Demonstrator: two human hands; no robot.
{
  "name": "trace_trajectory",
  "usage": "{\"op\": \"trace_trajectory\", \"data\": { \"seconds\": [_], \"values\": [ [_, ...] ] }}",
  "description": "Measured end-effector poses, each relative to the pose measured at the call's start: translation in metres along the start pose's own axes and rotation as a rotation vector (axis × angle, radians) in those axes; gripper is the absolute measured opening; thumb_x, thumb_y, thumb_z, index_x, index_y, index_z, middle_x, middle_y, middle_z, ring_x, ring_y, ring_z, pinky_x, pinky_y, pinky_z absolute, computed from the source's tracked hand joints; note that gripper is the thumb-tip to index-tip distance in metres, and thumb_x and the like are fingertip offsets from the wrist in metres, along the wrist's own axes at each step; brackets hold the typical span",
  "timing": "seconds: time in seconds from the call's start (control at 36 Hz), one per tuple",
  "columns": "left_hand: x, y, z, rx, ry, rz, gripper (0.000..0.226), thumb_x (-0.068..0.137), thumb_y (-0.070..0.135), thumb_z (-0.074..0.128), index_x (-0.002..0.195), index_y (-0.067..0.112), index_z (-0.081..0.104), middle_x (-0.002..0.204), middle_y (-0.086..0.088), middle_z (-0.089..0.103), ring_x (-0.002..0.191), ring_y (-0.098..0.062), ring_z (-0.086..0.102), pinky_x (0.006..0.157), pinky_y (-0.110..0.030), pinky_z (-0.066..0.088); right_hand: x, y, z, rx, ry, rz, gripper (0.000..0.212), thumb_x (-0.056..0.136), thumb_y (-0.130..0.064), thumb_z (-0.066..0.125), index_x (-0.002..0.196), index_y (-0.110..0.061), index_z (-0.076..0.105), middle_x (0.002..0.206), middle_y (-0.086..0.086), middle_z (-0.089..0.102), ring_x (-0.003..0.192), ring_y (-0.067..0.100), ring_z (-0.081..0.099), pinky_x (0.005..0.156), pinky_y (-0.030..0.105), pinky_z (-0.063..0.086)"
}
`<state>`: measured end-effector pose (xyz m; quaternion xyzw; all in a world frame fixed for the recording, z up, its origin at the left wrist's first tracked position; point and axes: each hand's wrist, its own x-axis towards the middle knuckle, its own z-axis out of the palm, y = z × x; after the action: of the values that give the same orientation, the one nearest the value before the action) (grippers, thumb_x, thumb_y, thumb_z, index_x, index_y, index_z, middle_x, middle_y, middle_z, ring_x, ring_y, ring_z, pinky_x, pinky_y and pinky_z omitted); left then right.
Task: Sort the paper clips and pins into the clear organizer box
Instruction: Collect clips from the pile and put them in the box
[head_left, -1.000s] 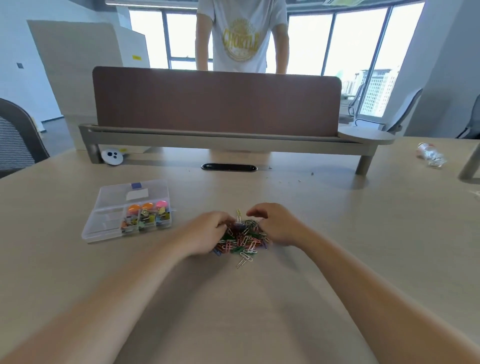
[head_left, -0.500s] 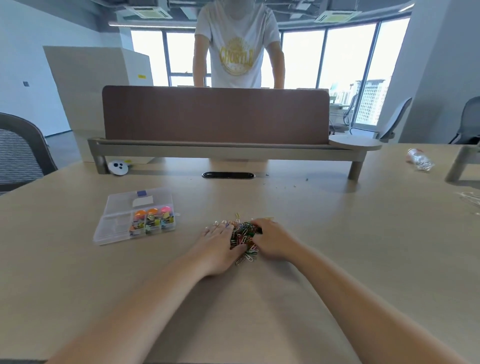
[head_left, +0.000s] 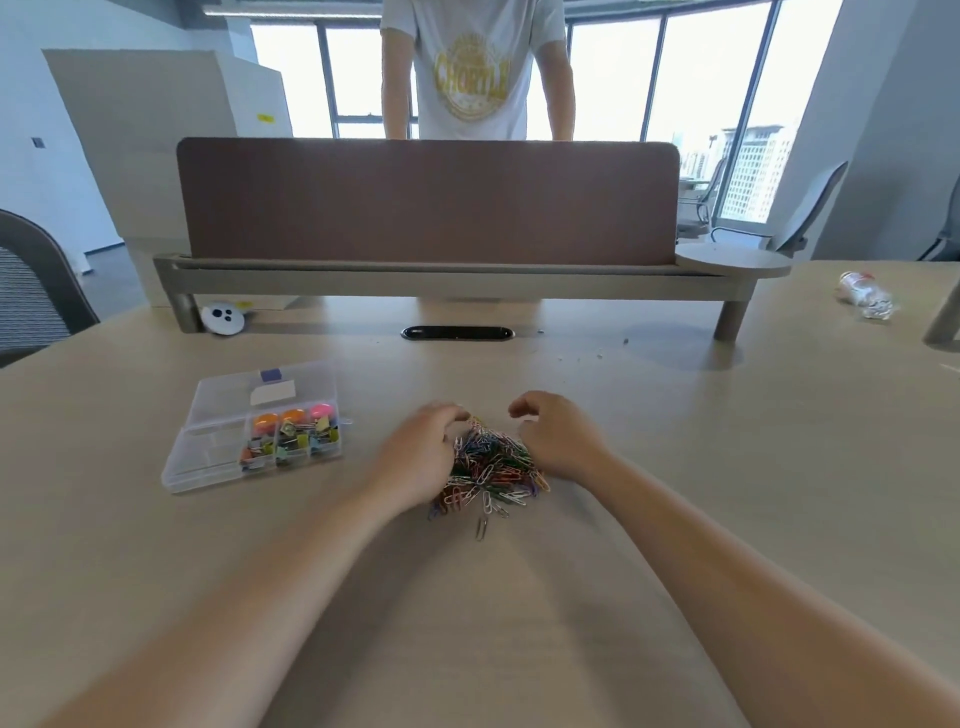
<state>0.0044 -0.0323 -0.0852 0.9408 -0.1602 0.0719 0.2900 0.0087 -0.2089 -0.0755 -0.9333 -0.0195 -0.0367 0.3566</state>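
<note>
A heap of coloured paper clips (head_left: 491, 470) lies on the pale desk in front of me. My left hand (head_left: 421, 454) cups the heap's left side, fingers curled and blurred. My right hand (head_left: 558, 439) cups the right side, fingers bent over the top edge. Neither hand visibly holds a clip. A single clip (head_left: 482, 527) lies loose just in front of the heap. The clear organizer box (head_left: 208, 457) sits to the left with its lid open; its right-hand compartments hold small binder clips and round coloured pins, its left ones look empty.
A brown divider panel (head_left: 426, 202) on a raised shelf crosses the desk behind, with a person in a white T-shirt (head_left: 475, 67) standing beyond it. A crumpled plastic bottle (head_left: 865, 297) lies far right, a white round gadget (head_left: 223, 318) back left, a chair (head_left: 36, 291) at left.
Both hands had pressed together over the heap half a second ago; now they have spread apart and the clips show between them. The camera view has shifted slightly.
</note>
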Motion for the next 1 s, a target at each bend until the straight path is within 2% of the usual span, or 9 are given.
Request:
{"op": "trace_trajectory", "data": {
  "seconds": [0.08, 0.22, 0.31, 0.42, 0.53, 0.61, 0.75, 0.86, 1.0],
  "values": [
    [0.008, -0.005, -0.002, 0.059, -0.059, -0.031, 0.047, 0.095, 0.004, 0.040, 0.140, 0.018, 0.046, 0.150, 0.003, 0.040, 0.135, -0.016, 0.039, 0.111, -0.031, 0.030, 0.007, 0.000, 0.002, -0.020, -0.077, 0.015, 0.042, 0.095, -0.012, 0.049, 0.137, -0.008, 0.053, 0.139, 0.005, 0.055, 0.126, 0.021, 0.051, 0.095, 0.021, 0.035],
    [0.017, -0.010, 0.005, 0.057, -0.195, -0.057, 0.053, 0.098, 0.006, 0.036, 0.148, 0.022, 0.033, 0.157, 0.002, 0.026, 0.143, -0.019, 0.027, 0.115, -0.032, 0.021, 0.011, -0.007, 0.014, 0.015, -0.071, -0.015, 0.039, 0.099, -0.016, 0.044, 0.136, -0.009, 0.054, 0.138, 0.006, 0.056, 0.125, 0.021, 0.051, 0.100, 0.026, 0.036],
    [0.019, -0.007, 0.006, 0.035, -0.198, -0.033, 0.055, 0.095, 0.005, 0.035, 0.146, 0.024, 0.038, 0.154, 0.000, 0.033, 0.141, -0.019, 0.031, 0.112, -0.029, 0.024, 0.010, -0.011, 0.019, 0.028, -0.084, -0.028, 0.039, 0.096, -0.012, 0.043, 0.133, -0.012, 0.056, 0.134, 0.006, 0.058, 0.121, 0.021, 0.053, 0.098, 0.028, 0.039],
    [0.014, -0.004, 0.001, 0.003, -0.209, 0.024, 0.053, 0.093, -0.001, 0.035, 0.138, 0.023, 0.050, 0.145, 0.000, 0.047, 0.132, -0.018, 0.041, 0.098, -0.020, 0.029, 0.008, -0.011, 0.015, 0.033, -0.079, -0.029, 0.040, 0.092, -0.008, 0.044, 0.127, -0.014, 0.060, 0.128, 0.003, 0.061, 0.115, 0.019, 0.055, 0.093, 0.028, 0.042],
    [0.010, -0.010, -0.006, -0.041, -0.225, -0.019, 0.048, 0.094, 0.004, 0.038, 0.131, 0.026, 0.058, 0.136, 0.003, 0.057, 0.123, -0.015, 0.051, 0.101, -0.026, 0.039, 0.002, -0.009, 0.011, 0.050, -0.088, -0.046, 0.036, 0.088, -0.005, 0.044, 0.114, -0.017, 0.065, 0.111, -0.004, 0.068, 0.106, 0.015, 0.059, 0.093, 0.030, 0.047],
    [0.000, -0.010, -0.017, -0.069, -0.219, -0.025, 0.043, 0.093, 0.006, 0.043, 0.124, 0.027, 0.063, 0.127, 0.006, 0.063, 0.117, -0.013, 0.056, 0.100, -0.030, 0.044, -0.006, -0.011, 0.007, 0.072, -0.095, -0.062, 0.036, 0.086, -0.001, 0.046, 0.113, -0.014, 0.065, 0.101, -0.006, 0.069, 0.102, 0.014, 0.061, 0.091, 0.028, 0.048],
    [-0.016, -0.010, -0.029, -0.008, -0.165, -0.007, 0.034, 0.095, 0.015, 0.051, 0.127, 0.023, 0.060, 0.128, 0.007, 0.062, 0.115, -0.009, 0.058, 0.102, -0.031, 0.044, -0.020, -0.014, 0.000, 0.121, -0.048, -0.083, 0.040, 0.083, 0.007, 0.044, 0.110, -0.011, 0.067, 0.098, -0.003, 0.072, 0.101, 0.015, 0.064, 0.093, 0.030, 0.050],
    [-0.025, -0.007, -0.033, 0.099, -0.125, -0.004, 0.034, 0.096, 0.019, 0.052, 0.129, 0.021, 0.058, 0.131, 0.003, 0.059, 0.115, -0.012, 0.056, 0.101, -0.032, 0.044, -0.030, -0.017, -0.004, 0.064, -0.030, -0.097, 0.038, 0.084, 0.005, 0.046, 0.110, -0.011, 0.068, 0.104, -0.002, 0.070, 0.101, 0.013, 0.062, 0.087, 0.022, 0.047],
    [-0.027, -0.004, -0.036, 0.244, -0.220, -0.082, 0.049, 0.095, 0.014, 0.054, 0.143, 0.018, 0.043, 0.143, -0.008, 0.043, 0.127, -0.026, 0.048, 0.105, -0.035, 0.037, -0.032, -0.015, -0.007, -0.118, -0.076, -0.084, 0.037, 0.090, -0.009, 0.051, 0.125, -0.016, 0.062, 0.126, -0.001, 0.062, 0.116, 0.016, 0.055, 0.092, 0.023, 0.043]
  ]
}}
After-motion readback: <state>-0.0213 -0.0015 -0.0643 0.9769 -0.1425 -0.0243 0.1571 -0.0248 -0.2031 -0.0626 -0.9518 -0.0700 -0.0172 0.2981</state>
